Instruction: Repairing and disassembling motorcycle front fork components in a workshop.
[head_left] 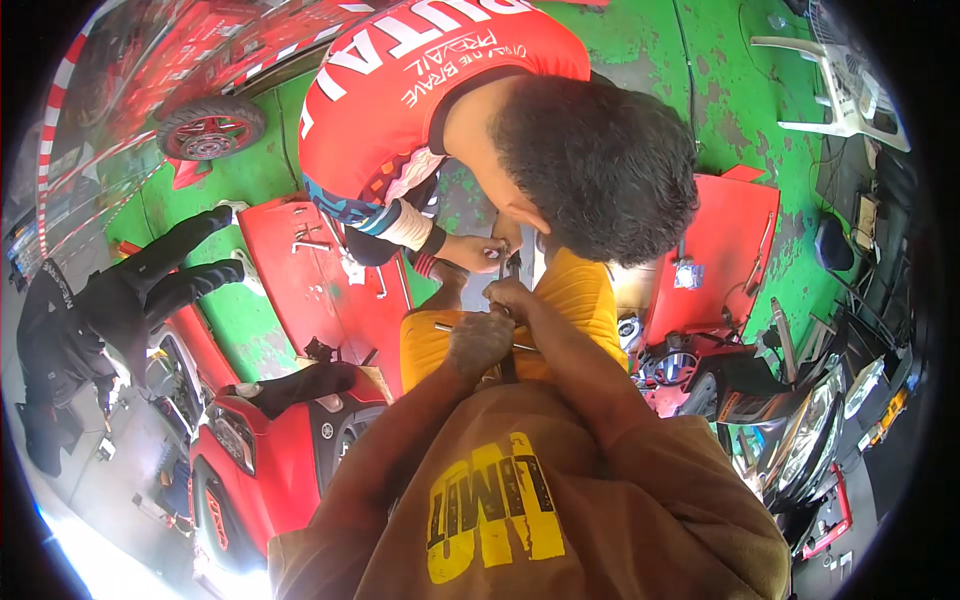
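Note:
My left hand (pixel 480 342) is closed in a fist above my yellow shorts (pixel 425 355). A thin metal bar (pixel 442 327) sticks out from that fist on its left side. Just beyond it, my right hand (pixel 511 297) is closed around a dark, narrow part (pixel 514 267) that rises between my knees; its exact kind cannot be made out. A co-worker in a red shirt bends in from the far side. The co-worker's hand (pixel 474 253) pinches at the far end of this part, while the other hand (pixel 508 232) is close beside it. Our fingers hide most of the part.
Red lift platforms (pixel 330 275) (pixel 715 250) stand left and right, with wrenches lying on the left one. A red motorcycle (pixel 265 450) is at the lower left, near a person in black (pixel 85 340). A loose wheel (pixel 210 128) and a white chair (pixel 845 90) are farther off.

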